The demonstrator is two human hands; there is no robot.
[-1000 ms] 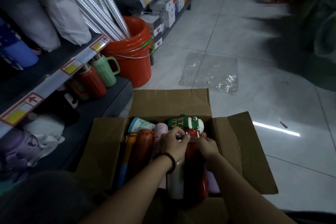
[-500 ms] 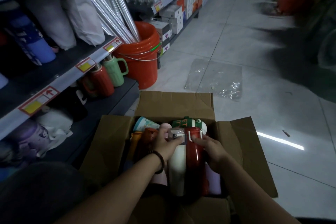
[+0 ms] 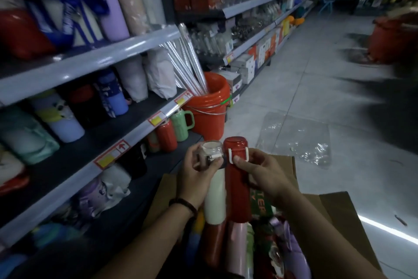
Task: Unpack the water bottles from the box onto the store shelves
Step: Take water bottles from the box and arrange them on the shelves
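Note:
Two tall bottles are lifted side by side above the open cardboard box [image 3: 339, 215]. My left hand [image 3: 196, 170] grips the white bottle [image 3: 214, 197] just under its clear cap. My right hand [image 3: 262, 174] grips the red bottle [image 3: 237, 190] near its top, thumb by the white strap. Several more bottles [image 3: 237, 244] in pink, red, green and purple lie packed in the box below. The store shelves [image 3: 95, 156] rise on the left, holding other bottles and mugs.
An orange bucket [image 3: 208, 106] with silver rolls stands on the floor beside the shelf end. A red mug [image 3: 166, 135] and a green mug [image 3: 181, 124] sit on the bottom shelf. A clear plastic sheet [image 3: 296, 136] lies on the tiled aisle floor.
Both hands have raised the white and red bottles up out of the box. The view has tilted upward toward the shelves.

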